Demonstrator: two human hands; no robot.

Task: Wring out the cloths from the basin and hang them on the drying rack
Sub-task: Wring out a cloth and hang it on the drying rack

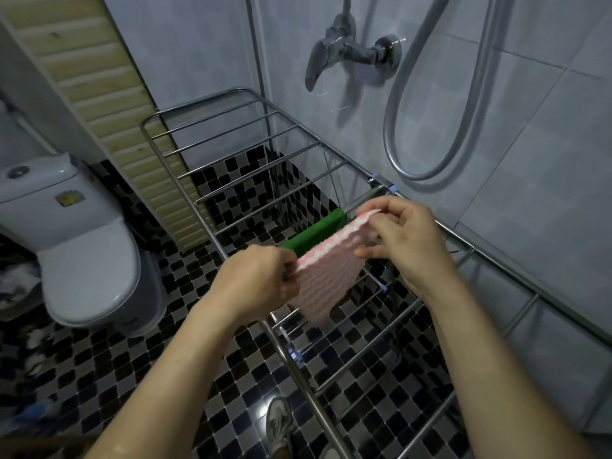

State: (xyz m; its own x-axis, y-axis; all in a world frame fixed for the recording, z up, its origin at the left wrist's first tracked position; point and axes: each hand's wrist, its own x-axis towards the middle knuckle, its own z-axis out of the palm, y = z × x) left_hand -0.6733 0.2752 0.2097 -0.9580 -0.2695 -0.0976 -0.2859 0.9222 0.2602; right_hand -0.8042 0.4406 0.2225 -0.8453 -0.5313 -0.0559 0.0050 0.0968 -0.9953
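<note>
A pink-and-white striped cloth (323,273) is stretched between my hands above the steel drying rack (212,197). My left hand (255,279) grips its near left corner. My right hand (404,240) pinches its far right corner. The cloth's lower part hangs down between the rack's bars. A green cloth (314,235) lies draped over a bar just behind the pink one. The basin is out of view.
A white toilet (76,246) stands at the left. A shower mixer (347,51) and hose (430,134) hang on the tiled wall behind the rack. My shoe (280,422) rests on the black-and-grey mosaic floor below.
</note>
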